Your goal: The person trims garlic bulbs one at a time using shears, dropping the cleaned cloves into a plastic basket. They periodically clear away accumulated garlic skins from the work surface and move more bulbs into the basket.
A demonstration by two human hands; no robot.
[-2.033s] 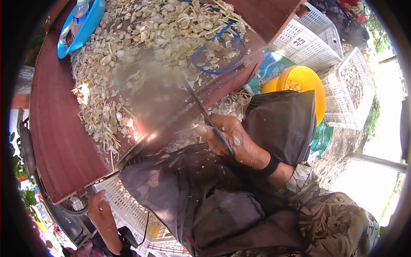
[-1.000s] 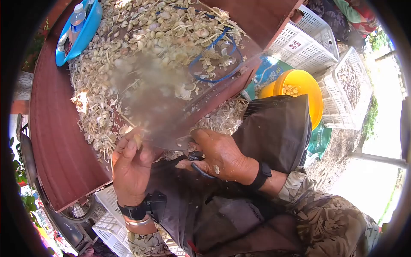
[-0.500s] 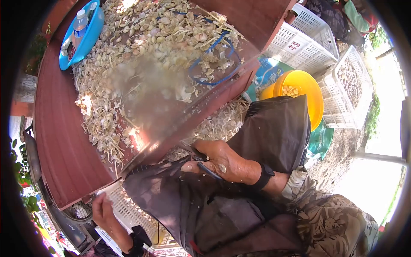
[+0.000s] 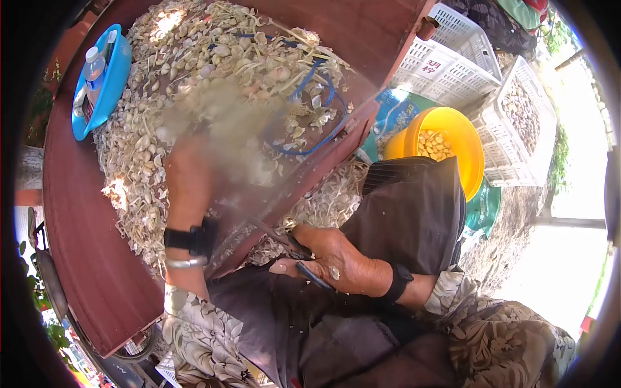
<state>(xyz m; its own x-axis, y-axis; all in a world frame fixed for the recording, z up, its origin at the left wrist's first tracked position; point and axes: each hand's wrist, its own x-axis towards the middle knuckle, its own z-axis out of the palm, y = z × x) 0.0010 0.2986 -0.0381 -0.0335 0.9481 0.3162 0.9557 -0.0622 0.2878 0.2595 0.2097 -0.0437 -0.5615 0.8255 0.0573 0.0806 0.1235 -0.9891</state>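
My right hand (image 4: 346, 262) rests above the dark apron (image 4: 414, 207) on my lap, fingers wrapped round dark-handled shears (image 4: 314, 276). Their slim end points up and left towards the table's edge, partly smeared. My left hand (image 4: 194, 152) reaches over the red-brown table (image 4: 77, 239) into the pile of garlic (image 4: 145, 123), which is mixed with dry skins and stalks. A cloudy smudge on the view covers its fingers, so what they touch is hidden. A black band and a bangle circle that wrist.
A blue basin (image 4: 116, 84) with a bottle (image 4: 94, 68) stands at the table's far left. Blue cord (image 4: 333, 126) lies on the table. To the right are a yellow bucket (image 4: 475, 145) holding peeled cloves and white crates (image 4: 485, 123). Husks (image 4: 330, 197) lie below the table's edge.
My left hand has moved up from beside the table's lower corner to over the garlic pile. My right hand keeps its hold on the shears. The view has shifted slightly.
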